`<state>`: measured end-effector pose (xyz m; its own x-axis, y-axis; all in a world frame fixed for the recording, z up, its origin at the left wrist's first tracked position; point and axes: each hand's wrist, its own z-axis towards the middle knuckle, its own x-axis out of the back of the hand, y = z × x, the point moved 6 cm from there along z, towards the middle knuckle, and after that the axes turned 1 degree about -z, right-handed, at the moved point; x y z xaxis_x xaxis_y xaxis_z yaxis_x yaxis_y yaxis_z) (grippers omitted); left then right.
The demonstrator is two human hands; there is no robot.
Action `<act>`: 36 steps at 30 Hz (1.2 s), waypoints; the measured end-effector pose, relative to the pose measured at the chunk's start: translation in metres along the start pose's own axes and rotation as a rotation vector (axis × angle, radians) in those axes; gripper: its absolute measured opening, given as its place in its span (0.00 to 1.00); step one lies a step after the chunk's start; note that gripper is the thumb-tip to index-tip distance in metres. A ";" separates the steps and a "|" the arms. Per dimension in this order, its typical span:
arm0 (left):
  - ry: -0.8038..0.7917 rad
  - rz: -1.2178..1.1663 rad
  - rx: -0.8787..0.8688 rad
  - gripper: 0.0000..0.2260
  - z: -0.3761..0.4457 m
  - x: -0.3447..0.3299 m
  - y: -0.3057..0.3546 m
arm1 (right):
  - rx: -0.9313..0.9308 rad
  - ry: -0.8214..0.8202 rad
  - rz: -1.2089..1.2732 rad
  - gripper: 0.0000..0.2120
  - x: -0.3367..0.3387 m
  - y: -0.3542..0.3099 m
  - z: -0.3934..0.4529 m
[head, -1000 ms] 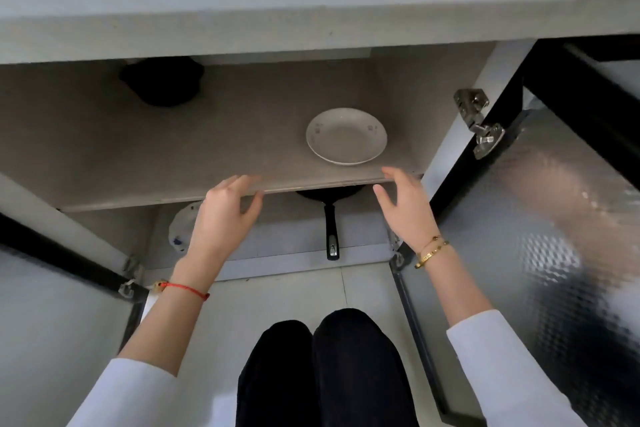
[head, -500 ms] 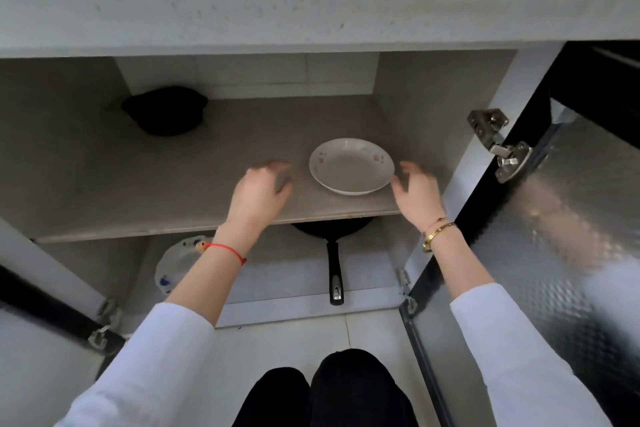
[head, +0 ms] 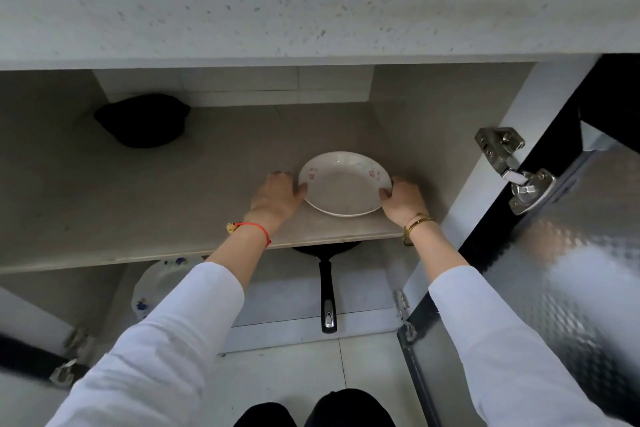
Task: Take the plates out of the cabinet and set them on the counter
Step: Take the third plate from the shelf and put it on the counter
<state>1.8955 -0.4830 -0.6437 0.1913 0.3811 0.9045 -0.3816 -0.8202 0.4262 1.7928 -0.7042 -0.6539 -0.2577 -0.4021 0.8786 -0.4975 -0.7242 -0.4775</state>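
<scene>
Plate on shelf: a white plate (head: pixel 344 184) with small pink flower prints on its rim sits flat on the cabinet's upper shelf (head: pixel 156 218), toward the right side and near the shelf's front edge.
Left hand: the left hand (head: pixel 277 196) rests on the shelf against the plate's left rim, thumb touching the edge and fingers curled beside it; whether the fingers reach under the rim cannot be told.
Right hand: the right hand (head: pixel 401 199) grips the plate's right rim, thumb over the edge and fingers curled round its side.
Wrists: a red string bracelet (head: pixel 251 229) circles the left wrist; a gold bangle (head: pixel 417 224) circles the right; both arms wear white sleeves.
Second plate: another white plate (head: pixel 156 282) with blue flower marks leans tilted in the lower compartment at the left, partly hidden by the shelf and the left sleeve.
Frying pan: a black pan (head: pixel 327 274) lies on the lower level under the shelf, its handle pointing toward the person.
Dark object: a black rounded item (head: pixel 143 120) sits at the back left of the upper shelf; what it is cannot be told.
Tabletop: the pale speckled tabletop (head: pixel 311 21) runs above the cabinet opening.
Door: the right cabinet door (head: pixel 571 253), shiny and embossed, stands open on a metal hinge (head: pixel 512 170).
</scene>
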 end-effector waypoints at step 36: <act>0.378 -0.769 0.203 0.11 -0.288 0.046 -0.111 | 0.277 0.127 0.349 0.06 -0.028 -0.058 -0.259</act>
<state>1.6860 -0.2518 -0.6465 0.0031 0.9452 0.3264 -0.0958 -0.3246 0.9410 1.6142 -0.5058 -0.6478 -0.4787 -0.5892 0.6509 -0.1269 -0.6871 -0.7154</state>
